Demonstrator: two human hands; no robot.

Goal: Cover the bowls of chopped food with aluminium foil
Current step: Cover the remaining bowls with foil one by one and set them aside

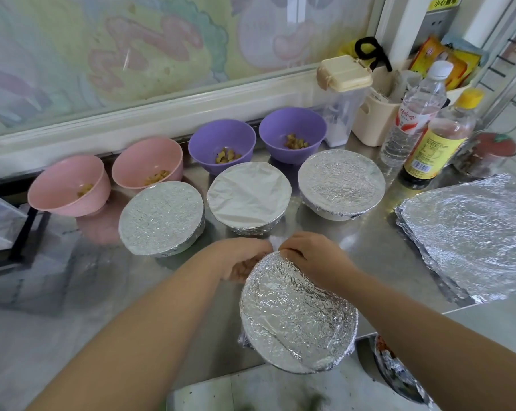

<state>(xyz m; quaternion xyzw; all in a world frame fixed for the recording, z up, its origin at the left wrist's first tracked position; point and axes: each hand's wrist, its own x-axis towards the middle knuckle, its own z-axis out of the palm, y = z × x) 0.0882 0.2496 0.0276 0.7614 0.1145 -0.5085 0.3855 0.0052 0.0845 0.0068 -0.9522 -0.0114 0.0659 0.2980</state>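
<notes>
A bowl wrapped in crinkled foil (298,315) sits nearest me on the steel counter. My left hand (244,259) and my right hand (313,259) meet at its far rim, fingers curled and pinching the foil edge there. Behind stand three foil-covered bowls: left (161,218), middle (249,198), right (341,180). Further back, two pink bowls (70,185) (147,167) and two purple bowls (221,145) (292,136) stand uncovered with chopped food inside.
A stack of loose foil sheets (470,232) lies at the right. Bottles (413,114) (440,137), a clear jug (342,99) and a cream caddy (375,120) crowd the back right. A window frame (150,114) runs behind the bowls. A red-lidded jar (493,152) stands far right.
</notes>
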